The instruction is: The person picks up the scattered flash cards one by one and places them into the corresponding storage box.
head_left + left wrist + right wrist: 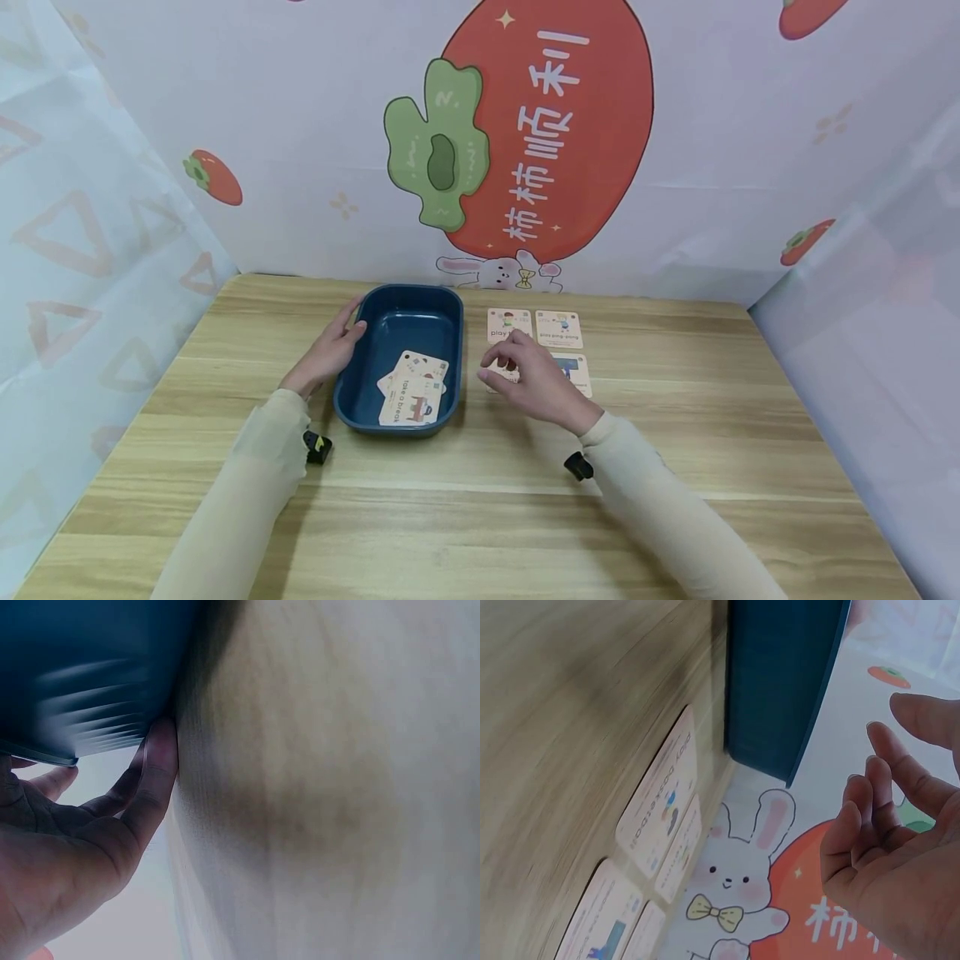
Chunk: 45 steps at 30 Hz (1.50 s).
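As two pale sleeves (240,492) reach over the wooden table (450,533), the right hand (538,383) hovers with its fingers loosely bent and its thumb and forefinger apart, nothing between them. Beneath or just beside it lie the "play basketball" card (664,795) and, to its right, a second card (577,375), the near pair of four. Flat on wood, they offer little edge: a fingertip pressing from above could skid one into its neighbour. The left hand (326,354) rests extended fingers against the outer wall of the blue tray (397,333), no clamp visible; uneven pressure there could shift or tip the tray, spreading the loose card pile (412,400) at its near end. Farther back lie the far-left card (508,319) and the "play ping-pong" card (558,329); behind stands a persimmon-printed backdrop (697,242).
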Motion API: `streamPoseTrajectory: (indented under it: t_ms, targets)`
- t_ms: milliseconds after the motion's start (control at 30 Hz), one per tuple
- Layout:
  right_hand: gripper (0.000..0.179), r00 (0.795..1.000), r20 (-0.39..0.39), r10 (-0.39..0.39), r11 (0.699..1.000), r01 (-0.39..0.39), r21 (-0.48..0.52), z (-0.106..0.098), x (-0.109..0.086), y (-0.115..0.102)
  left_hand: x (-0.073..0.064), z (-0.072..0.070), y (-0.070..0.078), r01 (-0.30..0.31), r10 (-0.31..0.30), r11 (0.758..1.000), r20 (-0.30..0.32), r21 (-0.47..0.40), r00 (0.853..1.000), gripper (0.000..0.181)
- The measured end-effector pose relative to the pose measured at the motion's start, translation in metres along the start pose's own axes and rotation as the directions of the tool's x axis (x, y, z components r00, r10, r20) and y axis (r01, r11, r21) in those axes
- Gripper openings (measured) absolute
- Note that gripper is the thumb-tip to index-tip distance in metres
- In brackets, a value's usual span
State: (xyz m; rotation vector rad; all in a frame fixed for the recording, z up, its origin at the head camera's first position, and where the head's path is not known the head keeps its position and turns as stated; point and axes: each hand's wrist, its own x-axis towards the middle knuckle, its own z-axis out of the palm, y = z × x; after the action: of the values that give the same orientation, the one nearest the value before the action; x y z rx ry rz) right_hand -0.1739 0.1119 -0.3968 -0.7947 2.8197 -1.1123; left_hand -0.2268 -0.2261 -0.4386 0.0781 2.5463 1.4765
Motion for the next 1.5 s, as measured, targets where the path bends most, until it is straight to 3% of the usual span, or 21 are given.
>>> streamPoseTrajectory:
  t_ms: [633,767,1267,1500]
  targets:
    - [0.017,0.999,-0.045,0.013,1.000,-0.014,-0.028,-0.021,-0.015,0.029,0.000,0.000,-0.001,0.002,-0.002,1.000,0.004,0.004,1.000,0.059]
    - [0.017,0.998,-0.056,0.011,0.999,-0.014,-0.045,-0.025,-0.019,0.035,0.000,0.000,-0.001,-0.023,0.023,1.000,0.004,0.003,1.000,0.059]
    - [0.026,0.993,-0.060,0.097,0.994,-0.100,-0.048,-0.033,-0.030,0.065,-0.001,0.000,-0.001,-0.053,0.053,0.999,0.009,0.006,0.999,0.059]
    - [0.031,0.983,-0.038,0.182,0.981,-0.184,-0.055,-0.038,-0.034,0.079,0.000,0.000,-0.001,-0.046,0.046,0.999,0.008,0.012,0.999,0.060]
